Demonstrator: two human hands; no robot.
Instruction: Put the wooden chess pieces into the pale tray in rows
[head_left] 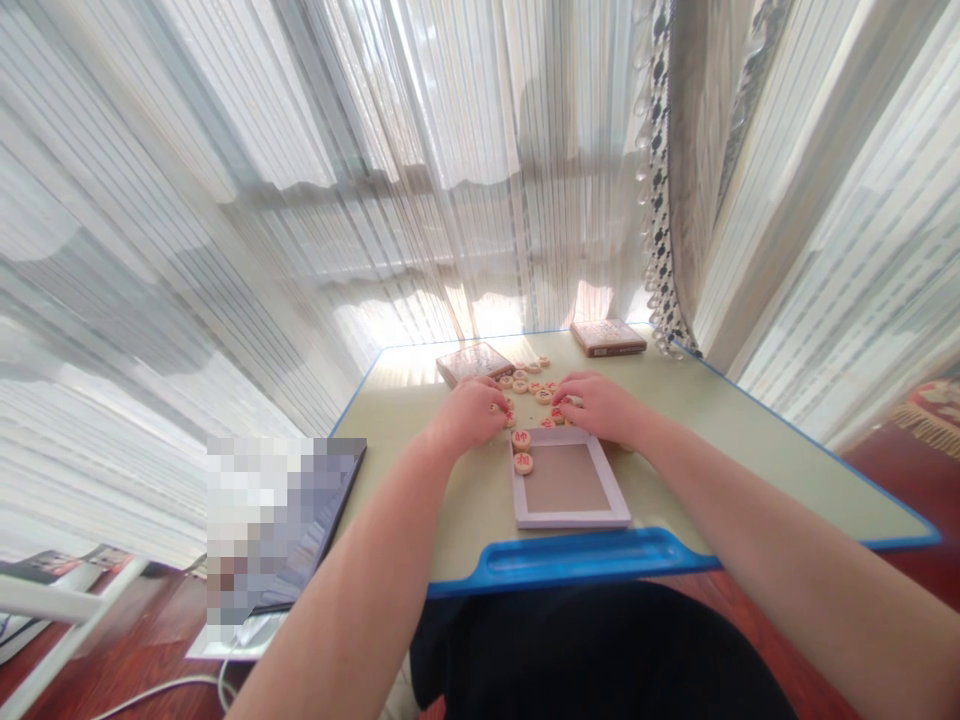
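Cream game pieces [543, 397] scattered between two curled hands
Pieces are touched by left hand [471, 412] and right hand [600, 406]; whether any is gripped cannot be told. Nearer the body, two are seen along the left of the tray [574, 520]. Seemingly light, hard, each is best pinched by its rim.

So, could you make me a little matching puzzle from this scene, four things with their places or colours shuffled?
1. Shallow tray
2. Tabletop
3. Right-hand brown box
4. Left hand

A. Near the far right corner
B. Beside the loose pieces
C. Has two red-marked pieces at its left side
D. Pale yellow-green

Pairs: 1-C, 2-D, 3-A, 4-B
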